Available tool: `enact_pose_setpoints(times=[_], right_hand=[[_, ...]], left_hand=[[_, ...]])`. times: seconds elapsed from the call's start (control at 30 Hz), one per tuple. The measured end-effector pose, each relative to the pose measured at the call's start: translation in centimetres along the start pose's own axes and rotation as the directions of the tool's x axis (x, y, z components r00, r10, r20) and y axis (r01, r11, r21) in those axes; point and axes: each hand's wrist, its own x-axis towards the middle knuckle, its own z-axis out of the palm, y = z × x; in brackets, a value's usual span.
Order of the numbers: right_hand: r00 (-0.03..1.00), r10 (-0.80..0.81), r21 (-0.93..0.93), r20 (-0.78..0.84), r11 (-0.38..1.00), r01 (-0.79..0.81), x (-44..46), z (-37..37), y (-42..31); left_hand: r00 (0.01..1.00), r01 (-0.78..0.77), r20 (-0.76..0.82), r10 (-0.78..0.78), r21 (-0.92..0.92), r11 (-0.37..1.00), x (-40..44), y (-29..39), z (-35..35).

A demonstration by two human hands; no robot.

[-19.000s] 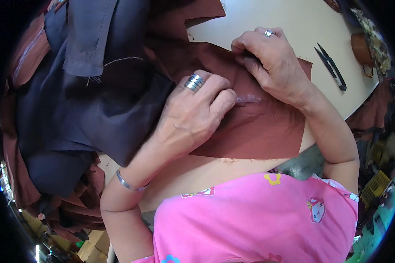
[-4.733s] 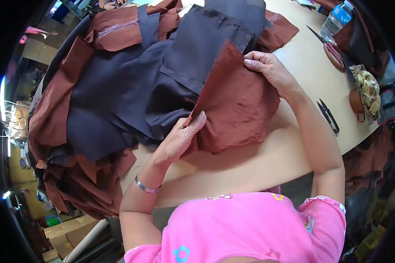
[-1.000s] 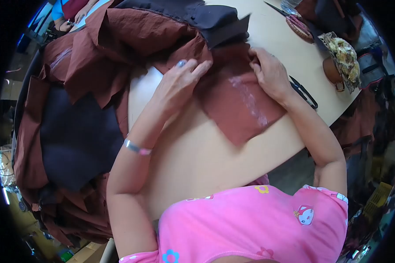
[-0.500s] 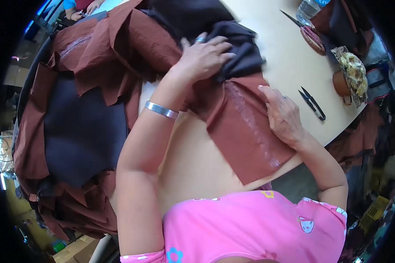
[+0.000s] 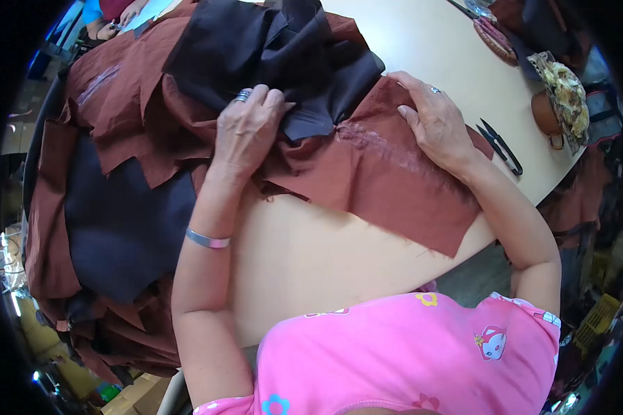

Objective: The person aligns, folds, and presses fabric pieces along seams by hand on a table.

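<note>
My left hand [image 5: 248, 130] has its fingers curled on the edge of a bunched black cloth [image 5: 270, 52], a fold pinched near the fingertips. Joined to that cloth is a reddish-brown fabric piece [image 5: 408, 197], with a pale shiny streak along its upper part. My right hand [image 5: 437, 128] rests on the right side of this brown piece, fingers extended and thumb apart. Black thread snips [image 5: 502, 149] lie on the table just right of my right hand.
More brown and black fabric [image 5: 128, 214] is heaped along the table's left side. Scissors with wrapped handles [image 5: 493, 38], a brown strap roll [image 5: 547, 114] and a yellowish crumpled bundle [image 5: 564, 93] sit at right. Another person's hand [image 5: 133, 10] shows at the top left.
My left hand has drawn back toward the lower left, going from spread to curled. The black cloth has spread leftward, and the brown piece has turned, its lower end swinging right and up.
</note>
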Motion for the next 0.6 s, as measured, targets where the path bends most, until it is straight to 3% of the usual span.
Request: enact_pose_setpoints(times=[0.1,0.2,0.23,0.3,0.37,0.4,0.47,0.53,0.6], right_hand=[[1.000,-0.019,0.026,-0.009,0.999,0.020,-0.2,0.1,0.3],[0.999,-0.033,0.037,-0.028,0.999,0.034,-0.2,0.1,0.3],[0.999,-0.035,0.041,-0.036,0.999,0.036,-0.2,0.1,0.3],[0.997,-0.065,0.043,-0.048,0.997,0.067,-0.1,0.3,0.5],[0.996,-0.084,0.062,-0.042,0.994,0.087,-0.2,0.2,0.6],[0.996,-0.088,0.082,-0.034,0.993,0.090,-0.1,0.1,0.6],[0.996,-0.089,0.096,-0.020,0.991,0.091,-0.1,-0.2,0.6],[0.997,-0.077,0.088,-0.001,0.993,0.077,-0.5,-0.4,0.5],[0.998,-0.054,0.133,0.025,0.990,0.050,-0.4,-0.6,0.5]], left_hand=[[0.996,0.088,0.034,-0.086,-0.068,0.994,0.1,-1.1,-0.1],[0.971,-0.051,-0.235,0.040,-0.043,0.998,1.7,0.8,-1.8],[0.969,-0.077,-0.242,0.052,-0.097,0.992,1.5,1.9,-2.3],[0.920,-0.333,-0.312,0.239,-0.295,0.896,1.0,4.2,-2.8],[0.951,-0.302,-0.095,0.294,-0.487,0.820,0.7,6.4,-2.4],[0.964,-0.254,-0.050,0.262,-0.477,0.842,0.6,6.4,-1.6],[0.992,-0.117,-0.016,0.125,-0.489,0.864,0.2,5.6,-0.7],[0.993,0.115,0.087,-0.076,-0.648,0.753,-0.4,4.3,-0.6],[0.995,0.103,0.081,-0.065,-0.672,0.733,-0.5,4.0,-0.7]])
